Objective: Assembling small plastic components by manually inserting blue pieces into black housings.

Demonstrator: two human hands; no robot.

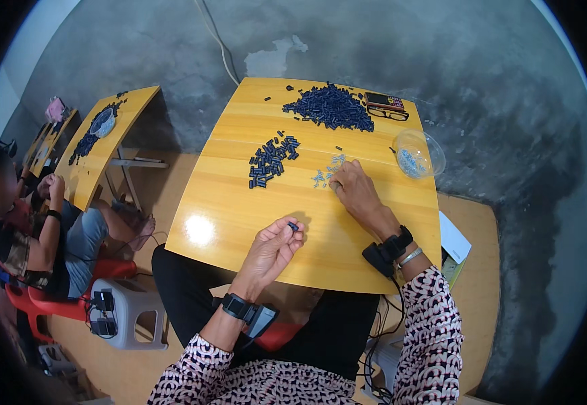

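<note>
Between the thumb and fingers of my left hand (274,251) is a small black cylindrical piece (293,227), held above the near half of the wooden table (239,223). My right hand (355,192) reaches down to a scatter of small silvery metal pins (322,177). Its fingertips are bent together at the edge of that scatter, and whatever they may pinch is hidden. To the left of the pins lies a loose group of black cylindrical pieces (273,160). A bigger heap of the same pieces (330,108) is farther back.
A clear plastic bowl (435,158) with more pins stands at the table's right edge. Eyeglasses (388,115) and a keypad phone (384,101) lie at the far right. On the left, another person (34,229) sits at a second table (135,108). A grey stool (128,317) stands nearby.
</note>
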